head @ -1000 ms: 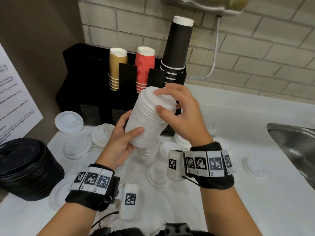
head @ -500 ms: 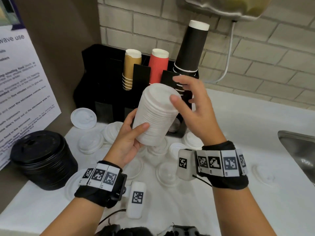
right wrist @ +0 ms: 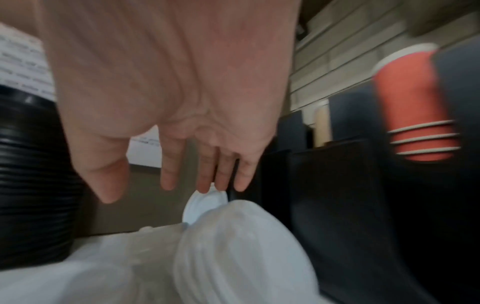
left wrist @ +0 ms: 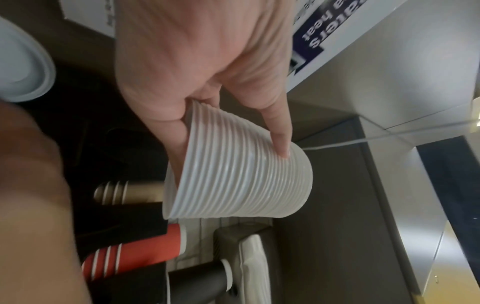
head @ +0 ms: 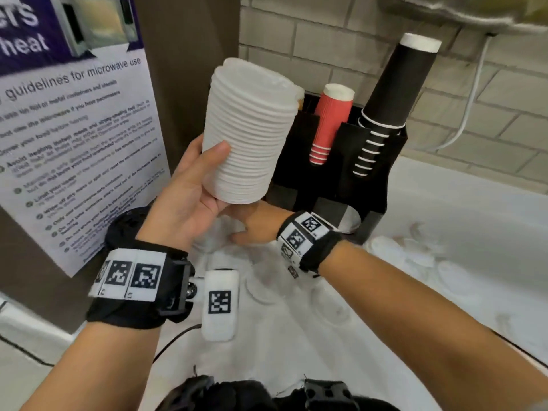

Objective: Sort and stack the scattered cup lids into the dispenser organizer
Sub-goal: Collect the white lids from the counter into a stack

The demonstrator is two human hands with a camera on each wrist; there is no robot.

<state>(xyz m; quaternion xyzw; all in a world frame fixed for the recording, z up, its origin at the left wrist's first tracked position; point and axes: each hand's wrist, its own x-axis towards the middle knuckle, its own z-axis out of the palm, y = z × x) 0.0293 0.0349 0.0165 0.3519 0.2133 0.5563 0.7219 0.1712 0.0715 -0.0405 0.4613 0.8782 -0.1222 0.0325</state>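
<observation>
My left hand (head: 204, 179) grips a tall stack of white cup lids (head: 249, 134) near its bottom and holds it tilted in the air, in front of the black dispenser organizer (head: 341, 167). In the left wrist view the thumb lies along the stack (left wrist: 239, 179). My right hand (head: 249, 232) reaches low under the stack, partly hidden by it. In the right wrist view that hand (right wrist: 161, 191) is open with straight fingers just above a small pile of white lids (right wrist: 233, 236) on the counter; whether it touches them I cannot tell.
Red cups (head: 329, 123) and tall black cups (head: 388, 93) stand in the organizer. A stack of black lids (right wrist: 31, 174) sits at the left by a microwave notice (head: 74, 129). Loose white lids (head: 415, 250) lie on the white counter to the right.
My right hand has let go of the white stack and dropped to the lids on the counter. My left hand alone has lifted the stack higher and leftward.
</observation>
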